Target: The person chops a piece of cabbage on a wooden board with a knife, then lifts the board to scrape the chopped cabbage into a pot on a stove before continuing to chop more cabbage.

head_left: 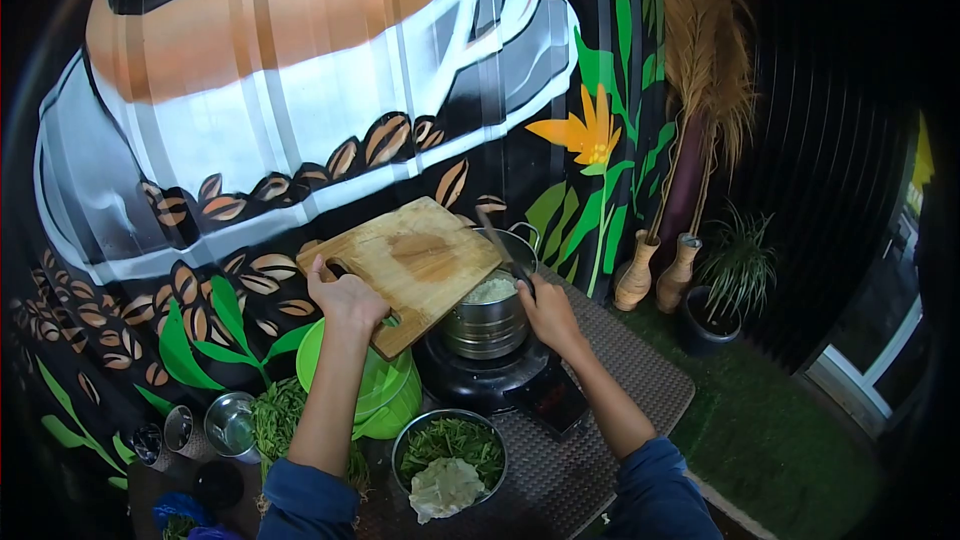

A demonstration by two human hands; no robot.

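Observation:
My left hand (347,301) grips a wooden cutting board (428,258) by its handle end, holding it tilted over a steel pot (484,328). A damp patch darkens the middle of the board. In my right hand (550,316) is a knife (500,242), its blade pointing up and away beside the board's right edge. Pale chopped food (490,290) shows inside the pot, partly hidden by the board. The pot sits on a black electric cooker (462,378).
A green basket (378,396) stands left of the cooker. In front, a steel bowl (451,460) holds green leaves and a pale cabbage leaf. Leafy bunches (280,420) and a metal bowl (231,426) lie further left. The painted wall (330,120) rises behind the table.

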